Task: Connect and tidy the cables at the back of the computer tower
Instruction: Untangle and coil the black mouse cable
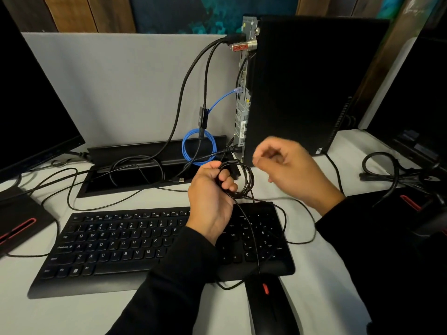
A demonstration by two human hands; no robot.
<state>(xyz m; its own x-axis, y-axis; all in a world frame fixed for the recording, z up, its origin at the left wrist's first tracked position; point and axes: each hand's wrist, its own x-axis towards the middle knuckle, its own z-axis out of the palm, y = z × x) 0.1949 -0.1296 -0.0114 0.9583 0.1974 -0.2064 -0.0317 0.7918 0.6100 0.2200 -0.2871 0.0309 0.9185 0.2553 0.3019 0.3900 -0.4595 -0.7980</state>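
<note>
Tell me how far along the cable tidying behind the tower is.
Done: the blue cable is plugged into the tower and coiled. In hand: the left hand grips a coil of thin black cable; the blurred right hand hovers beside it. Left: a loose plug lies unconnected.

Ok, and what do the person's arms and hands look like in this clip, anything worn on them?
Both arms are covered by long black sleeves that end at the wrists: the left sleeve and the right sleeve. The fabric is plain, with no visible logo or marking. The left hand and the right hand are bare: no gloves, and no rings or watch can be made out. The right hand is motion-blurred.
</note>
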